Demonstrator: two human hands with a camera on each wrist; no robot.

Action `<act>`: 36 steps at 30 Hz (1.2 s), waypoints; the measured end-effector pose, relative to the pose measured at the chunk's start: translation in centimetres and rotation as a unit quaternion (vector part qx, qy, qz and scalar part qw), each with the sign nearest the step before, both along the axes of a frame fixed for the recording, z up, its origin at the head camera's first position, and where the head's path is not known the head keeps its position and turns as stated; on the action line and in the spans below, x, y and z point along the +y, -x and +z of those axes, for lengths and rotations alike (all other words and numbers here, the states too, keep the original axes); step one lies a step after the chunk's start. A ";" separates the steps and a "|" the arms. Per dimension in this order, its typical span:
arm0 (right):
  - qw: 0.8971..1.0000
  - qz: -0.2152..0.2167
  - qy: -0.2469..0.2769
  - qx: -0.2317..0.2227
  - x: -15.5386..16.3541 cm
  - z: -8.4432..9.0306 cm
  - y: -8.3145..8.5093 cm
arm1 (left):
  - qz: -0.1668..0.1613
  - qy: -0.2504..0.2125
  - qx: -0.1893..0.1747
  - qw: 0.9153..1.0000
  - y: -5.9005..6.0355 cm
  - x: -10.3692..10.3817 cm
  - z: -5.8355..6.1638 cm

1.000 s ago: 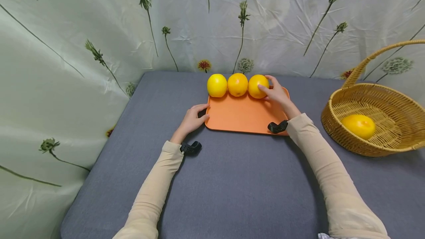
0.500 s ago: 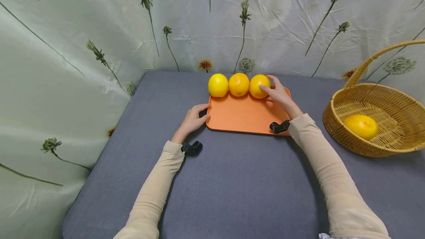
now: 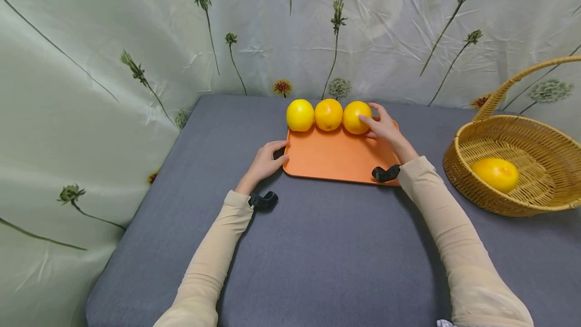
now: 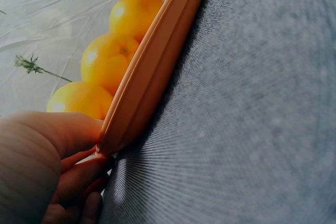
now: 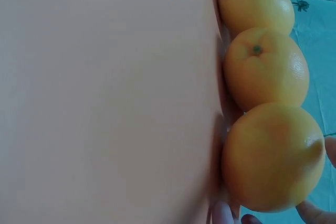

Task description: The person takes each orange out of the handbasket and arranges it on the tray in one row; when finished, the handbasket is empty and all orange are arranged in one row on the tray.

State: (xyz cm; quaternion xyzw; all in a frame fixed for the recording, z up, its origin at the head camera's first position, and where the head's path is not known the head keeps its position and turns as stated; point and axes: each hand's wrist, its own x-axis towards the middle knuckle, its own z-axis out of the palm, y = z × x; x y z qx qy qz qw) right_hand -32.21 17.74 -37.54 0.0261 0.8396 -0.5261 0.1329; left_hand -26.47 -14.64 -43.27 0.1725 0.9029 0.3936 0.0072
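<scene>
Three oranges stand in a row along the far side of an orange tray (image 3: 336, 158): a yellow one on the left (image 3: 300, 115), a middle one (image 3: 329, 114) and a right one (image 3: 357, 117). My right hand (image 3: 385, 127) holds the right orange, its thumb on the near side and its fingers round the far right side. In the right wrist view that orange (image 5: 273, 157) touches the middle orange (image 5: 266, 69), with fingertips at its lower edge. My left hand (image 3: 265, 161) pinches the tray's left edge; the left wrist view shows the thumb (image 4: 68, 132) at the rim and fingers below.
A wicker basket (image 3: 472, 201) with a tall handle stands at the right, holding one more orange (image 3: 496, 174). Grey cloth (image 3: 336, 246) covers the table. A flower-printed curtain (image 3: 272, 24) hangs right behind the table's far edge.
The head view has shifted slightly, so the whole scene sits a little further right. Both hands keep their hold on the tray and the right orange.
</scene>
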 end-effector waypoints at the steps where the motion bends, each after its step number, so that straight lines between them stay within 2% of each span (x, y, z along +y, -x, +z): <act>1: 1.000 -0.002 0.002 -0.001 0.1 0.1 -0.1 | 0.000 0.000 0.000 1.000 0.0 0.0 0.0; 7: 1.000 0.000 0.012 0.005 0.9 0.5 -0.9 | -0.001 -0.001 -0.002 1.000 -0.1 0.1 0.0; 11: 1.000 0.002 -0.003 0.020 1.7 0.8 -1.5 | -0.003 0.000 -0.004 1.000 -0.1 0.2 0.0; 24: 0.998 0.009 0.012 0.054 4.3 1.9 -4.5 | 0.000 0.000 -0.003 1.000 0.1 0.2 0.0; 36: 0.995 0.008 -0.031 0.092 5.8 2.4 -7.0 | -0.003 0.001 -0.002 1.000 -0.1 0.3 0.2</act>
